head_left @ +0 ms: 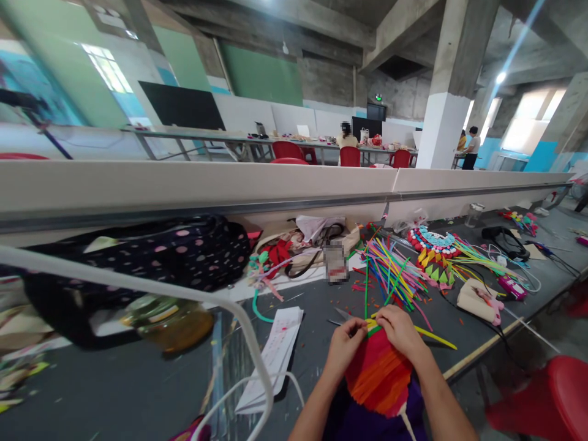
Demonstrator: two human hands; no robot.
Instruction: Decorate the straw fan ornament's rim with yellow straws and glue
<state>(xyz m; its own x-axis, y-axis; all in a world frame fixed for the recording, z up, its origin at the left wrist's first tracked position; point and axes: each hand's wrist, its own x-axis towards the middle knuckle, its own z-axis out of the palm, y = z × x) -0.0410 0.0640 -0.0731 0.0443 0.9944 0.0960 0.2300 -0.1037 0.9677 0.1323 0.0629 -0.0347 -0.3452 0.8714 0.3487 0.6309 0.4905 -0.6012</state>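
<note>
A red and orange fan-shaped piece [379, 376] with a pale stick-like handle [406, 424] lies over my lap. My left hand [345, 346] pinches its upper left edge. Close beside it, my right hand [400, 331] has its fingers pressed on the top edge. Between the fingertips runs a green and yellow strip along that edge. A yellow pipe cleaner [436, 337] sticks out to the right from behind my right hand. What looks like a scissor blade [343, 313] lies just beyond my left hand. The fingertips partly hide the strip.
Many coloured pipe cleaners [395, 269] are heaped ahead. Behind them sits a colourful beaded piece [434, 245]. Folded paper [275, 352], a jar [169, 321] and a dotted bag [197, 251] are left. A white tube [239, 312] arches across the left foreground. A red stool [546, 398] stands right.
</note>
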